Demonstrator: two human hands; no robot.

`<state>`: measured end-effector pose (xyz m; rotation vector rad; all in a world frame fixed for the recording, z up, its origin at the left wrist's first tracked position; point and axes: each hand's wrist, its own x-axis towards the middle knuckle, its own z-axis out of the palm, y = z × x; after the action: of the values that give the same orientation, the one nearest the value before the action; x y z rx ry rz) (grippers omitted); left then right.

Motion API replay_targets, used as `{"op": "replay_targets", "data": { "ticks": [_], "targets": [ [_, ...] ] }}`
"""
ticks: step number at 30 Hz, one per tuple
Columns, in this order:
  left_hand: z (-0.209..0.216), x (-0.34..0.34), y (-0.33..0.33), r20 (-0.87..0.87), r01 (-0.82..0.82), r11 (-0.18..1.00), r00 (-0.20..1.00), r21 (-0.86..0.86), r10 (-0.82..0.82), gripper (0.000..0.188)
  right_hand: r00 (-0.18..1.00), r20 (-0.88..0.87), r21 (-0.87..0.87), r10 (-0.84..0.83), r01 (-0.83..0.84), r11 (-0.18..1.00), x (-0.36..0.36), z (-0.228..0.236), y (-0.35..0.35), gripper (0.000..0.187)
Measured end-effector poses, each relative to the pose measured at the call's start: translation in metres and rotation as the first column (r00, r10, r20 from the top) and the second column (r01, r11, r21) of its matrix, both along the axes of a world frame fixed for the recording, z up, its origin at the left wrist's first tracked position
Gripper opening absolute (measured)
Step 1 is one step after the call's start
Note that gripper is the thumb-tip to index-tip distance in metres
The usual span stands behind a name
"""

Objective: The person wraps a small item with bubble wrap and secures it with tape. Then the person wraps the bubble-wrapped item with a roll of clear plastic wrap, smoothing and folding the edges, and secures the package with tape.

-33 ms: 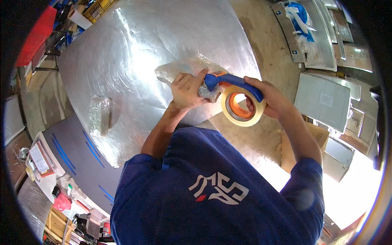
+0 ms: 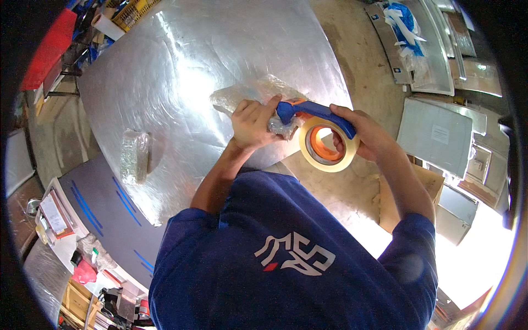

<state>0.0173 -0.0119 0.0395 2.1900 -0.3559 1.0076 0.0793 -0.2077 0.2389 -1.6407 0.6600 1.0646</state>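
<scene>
Gripping the blue-handled tape dispenser [image 2: 316,113] with its cream-coloured roll of packing tape on an orange core [image 2: 328,144], the right hand [image 2: 360,131] is closing its fingers around the handle, with the roll hanging just below the palm. The left hand [image 2: 254,122] is clamping down on the clear plastic-wrapped bundle [image 2: 247,94], thumb and fingers curled over its near end, right where the dispenser's nose is meeting the wrap. The bundle is lying on the silver foil-faced sheet [image 2: 187,66] that is covering the worktop, near the sheet's front edge and directly ahead of the person's chest. A second, smaller wrapped roll [image 2: 134,155] is resting well apart, toward the left edge of the sheet. For a clean strip, the left hand is best kept pressing the wrap flat and taut beside the dispenser's nose, while the right hand is holding the dispenser low against the surface so the tape is laying down without creases. Whether the tape end is already sticking to the wrap cannot be told, as the fingers are hiding the contact point.
</scene>
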Motion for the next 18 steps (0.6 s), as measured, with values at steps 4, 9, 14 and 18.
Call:
{"op": "replay_targets", "data": {
  "ticks": [4,9,14,18],
  "targets": [
    [0.006,-0.013,-0.014,-0.054,0.006,0.998,0.999,-0.058,-0.009,0.084,0.984,0.015,-0.029,0.179,-0.179,0.983,0.005,-0.001,-0.027,0.036],
    [-0.004,-0.016,-0.018,-0.050,0.050,0.994,0.997,-0.095,-0.055,0.091,0.980,-0.072,0.068,0.188,-0.183,0.981,0.027,-0.018,-0.054,0.046],
    [-0.017,-0.016,-0.011,-0.026,0.099,0.994,0.995,0.047,-0.098,0.088,0.971,-0.239,-0.138,-0.014,-0.020,0.990,0.016,0.018,-0.037,0.031],
    [-0.003,-0.019,-0.013,-0.174,0.073,0.990,0.983,0.117,-0.052,0.074,0.981,-0.023,0.029,-0.191,0.192,0.981,-0.020,0.009,-0.050,0.034]
  ]
}}
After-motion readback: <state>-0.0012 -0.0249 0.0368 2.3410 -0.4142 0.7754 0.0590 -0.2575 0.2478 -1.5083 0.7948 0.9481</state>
